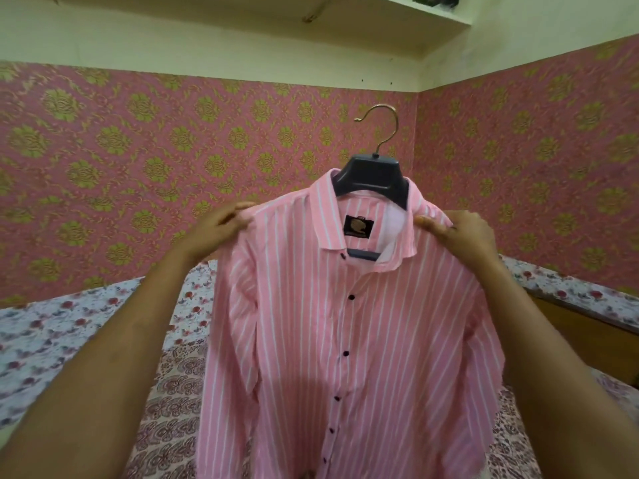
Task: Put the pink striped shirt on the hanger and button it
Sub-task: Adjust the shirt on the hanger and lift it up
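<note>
Forearms rise from the lower corners, your left hand (221, 224) and right hand (461, 231) each pinching a shoulder of the pink striped shirt (345, 340) with curled fingers (430, 225), the shirt hanging on the dark hanger (371, 174), held up over the floral bed (52, 340) before pink patterned wallpaper (138, 150).

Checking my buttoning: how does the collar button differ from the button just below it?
The collar button is undone; the button below looks fastened. The collar button sits on an open edge, with the hanger showing in the gap; the button below lies on the shirt's closed front. Both are small and dark.
</note>
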`<state>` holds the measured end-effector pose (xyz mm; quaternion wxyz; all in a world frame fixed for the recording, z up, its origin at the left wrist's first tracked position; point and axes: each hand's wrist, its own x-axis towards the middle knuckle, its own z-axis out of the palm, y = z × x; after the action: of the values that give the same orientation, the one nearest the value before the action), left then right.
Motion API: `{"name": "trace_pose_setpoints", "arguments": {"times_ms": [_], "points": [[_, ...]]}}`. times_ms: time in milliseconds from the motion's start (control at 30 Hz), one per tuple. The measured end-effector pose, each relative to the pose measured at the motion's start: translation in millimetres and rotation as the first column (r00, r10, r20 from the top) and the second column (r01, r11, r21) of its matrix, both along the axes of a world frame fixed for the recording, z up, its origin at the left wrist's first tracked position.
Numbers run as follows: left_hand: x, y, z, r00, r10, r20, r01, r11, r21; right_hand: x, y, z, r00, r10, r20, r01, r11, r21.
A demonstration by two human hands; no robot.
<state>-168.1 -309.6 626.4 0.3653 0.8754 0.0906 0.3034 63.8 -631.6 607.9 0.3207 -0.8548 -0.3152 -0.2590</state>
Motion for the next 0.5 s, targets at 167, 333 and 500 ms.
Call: {"name": "trace_pose_setpoints", "arguments": {"times_ms": [167,333,500], "points": [[-3.2,12.7,-21.7,0.996,0.057,-0.072,-0.064,0.992,-0.109,4.4,-5.0,7.6,1.000,0.009,0.005,-0.010,0.999,0.031],[-0.8,14.2,-23.4,0.986,0.158,-0.048,-0.160,0.985,-0.059,3.0,-10.1,12.3,0.999,0.033,0.023,-0.033,0.999,-0.017],[-9.8,22.4,1.8,0.979,0.200,0.037,-0.192,0.970,-0.152,4.8,-28.2,11.7,0.999,0.014,0.046,-0.013,0.999,-0.033]]}}
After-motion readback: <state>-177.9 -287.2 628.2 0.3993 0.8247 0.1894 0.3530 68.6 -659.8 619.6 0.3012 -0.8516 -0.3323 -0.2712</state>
